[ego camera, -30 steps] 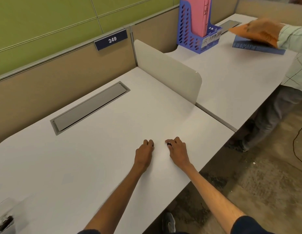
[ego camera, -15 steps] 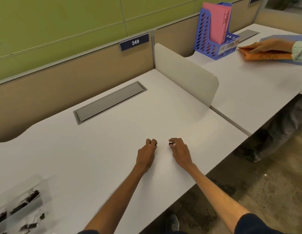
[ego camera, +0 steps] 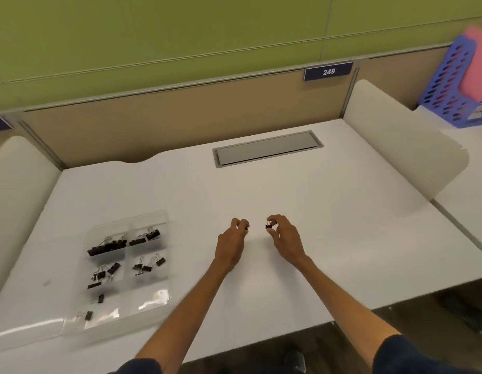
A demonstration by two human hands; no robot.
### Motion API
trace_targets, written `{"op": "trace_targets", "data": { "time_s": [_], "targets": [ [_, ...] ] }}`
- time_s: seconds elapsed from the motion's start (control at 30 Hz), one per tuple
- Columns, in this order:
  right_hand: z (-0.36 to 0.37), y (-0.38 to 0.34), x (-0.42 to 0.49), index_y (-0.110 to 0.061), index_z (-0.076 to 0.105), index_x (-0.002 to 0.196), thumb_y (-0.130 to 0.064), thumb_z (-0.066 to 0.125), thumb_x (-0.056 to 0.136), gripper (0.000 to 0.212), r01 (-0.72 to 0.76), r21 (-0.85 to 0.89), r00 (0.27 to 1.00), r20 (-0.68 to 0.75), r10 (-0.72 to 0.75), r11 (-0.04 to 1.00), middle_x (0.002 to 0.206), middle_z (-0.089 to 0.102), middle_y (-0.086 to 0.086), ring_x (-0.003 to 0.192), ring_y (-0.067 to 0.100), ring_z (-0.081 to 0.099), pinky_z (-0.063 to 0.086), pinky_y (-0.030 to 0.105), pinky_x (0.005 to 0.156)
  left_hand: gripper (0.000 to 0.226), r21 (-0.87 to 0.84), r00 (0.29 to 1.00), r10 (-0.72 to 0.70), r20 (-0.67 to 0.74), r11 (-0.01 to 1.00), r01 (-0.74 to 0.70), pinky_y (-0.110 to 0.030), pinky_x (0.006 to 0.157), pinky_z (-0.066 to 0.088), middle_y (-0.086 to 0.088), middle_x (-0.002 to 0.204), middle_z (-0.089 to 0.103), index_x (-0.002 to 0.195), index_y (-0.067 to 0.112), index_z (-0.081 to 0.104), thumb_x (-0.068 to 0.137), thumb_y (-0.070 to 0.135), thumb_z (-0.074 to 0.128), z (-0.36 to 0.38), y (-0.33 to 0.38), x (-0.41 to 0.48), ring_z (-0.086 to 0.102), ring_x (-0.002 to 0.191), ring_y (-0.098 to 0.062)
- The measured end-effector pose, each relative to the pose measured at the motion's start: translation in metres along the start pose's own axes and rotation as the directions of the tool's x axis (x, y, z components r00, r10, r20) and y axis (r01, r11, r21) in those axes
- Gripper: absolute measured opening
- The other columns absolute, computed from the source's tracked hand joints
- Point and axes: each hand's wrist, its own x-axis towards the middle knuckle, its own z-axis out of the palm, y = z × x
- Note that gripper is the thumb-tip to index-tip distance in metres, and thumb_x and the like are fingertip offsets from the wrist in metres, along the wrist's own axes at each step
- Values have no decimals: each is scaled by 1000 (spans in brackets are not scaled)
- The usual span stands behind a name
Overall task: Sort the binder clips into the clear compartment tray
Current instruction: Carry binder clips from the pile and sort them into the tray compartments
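Pinching a small black binder clip between right hand fingertips, above the desk; left hand curled just at 9 o'clock, cannot tell whether holding anything. At 8 o'clock, well apart — clear compartment tray, holding more clips.

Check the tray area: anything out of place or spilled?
One binder clip lies at the clear tray's near-left corner, apart from the sorted clips; whether it's inside a compartment is unclear. Nothing else stands out.

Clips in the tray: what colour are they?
The clips are black with silver handles; head view.
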Motion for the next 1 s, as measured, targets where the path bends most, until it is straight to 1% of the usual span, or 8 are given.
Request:
{"op": "trace_targets", "data": {
  "time_s": [0.17, 0.4, 0.47, 0.57, 0.67, 0.77, 0.87, 1.0],
  "targets": [
    [52, -47, 1, -36, 51, 108, -25, 62, 90, 24, 123, 19, 985, 123, -124, 992, 96, 58, -20, 67, 6, 55, 48, 39, 82, 13, 43, 991, -107, -77, 993, 110, -29, 55, 37, 3, 112, 49, 110, 20, 46, 98, 15, 44, -31, -59, -32, 46, 55, -23],
    [123, -111, -9, -32, 47, 113, -25, 63, 90, 28, 224, 85, 935, 262, -239, 971, 91, 62, -16, 65, 8, 59, 48, 29, 70, 14, 70, 955, -222, -194, 968, 240, -29, 53, 35, 5, 113, 52, 110, 20, 51, 98, 17, 45, -67, -126, -82, 60, 65, -25],
    [143, -128, -13, -30, 47, 113, -25, 63, 90, 28, 249, 89, 919, 293, -264, 965, 92, 62, -16, 65, 7, 59, 48, 29, 69, 15, 47, 938, -230, -259, 967, 250, -27, 52, 34, 5, 112, 55, 111, 18, 54, 98, 20, 48, -79, -132, -93, 62, 67, -22],
    [169, -153, -18, -27, 48, 114, -25, 64, 90, 29, 288, 100, 900, 312, -305, 952, 93, 63, -14, 65, 7, 60, 47, 28, 67, 16, 44, 924, -204, -323, 972, 230, -28, 48, 45, 6, 111, 57, 111, 20, 54, 96, 24, 52, -93, -141, -109, 65, 69, -18],
    [191, -175, -24, -27, 47, 112, -24, 64, 90, 28, 320, 123, 888, 306, -342, 940, 93, 64, -12, 66, 8, 61, 47, 28, 66, 17, 62, 893, -216, -394, 963, 261, -21, 43, 38, 7, 102, 60, 105, 21, 56, 90, 20, 64, -103, -160, -130, 65, 62, -14],
    [209, -192, -32, -28, 47, 111, -22, 63, 90, 27, 337, 160, 870, 324, -372, 928, 92, 64, -12, 63, 6, 62, 48, 30, 68, 16, 134, 859, -241, -451, 933, 333, -25, 57, 41, 7, 91, 61, 95, 22, 59, 84, 18, 71, -107, -187, -150, 62, 64, -15],
    [226, -207, -42, -26, 49, 112, -24, 64, 89, 27, 355, 180, 851, 345, -396, 918, 93, 64, -12, 65, 5, 61, 48, 30, 70, 17, 230, 839, -261, -478, 885, 406, -32, 79, 39, 10, 89, 62, 98, 26, 61, 85, 19, 70, -107, -213, -170, 61, 83, -14],
    [247, -224, -56, -24, 50, 113, -25, 66, 88, 29, 376, 201, 824, 374, -425, 905, 92, 63, -14, 69, 4, 60, 48, 30, 71, 22, 241, 819, -310, -483, 852, 465, -33, 81, 32, 9, 96, 63, 102, 27, 61, 85, 15, 66, -113, -231, -197, 57, 92, -15]
  ]
}}
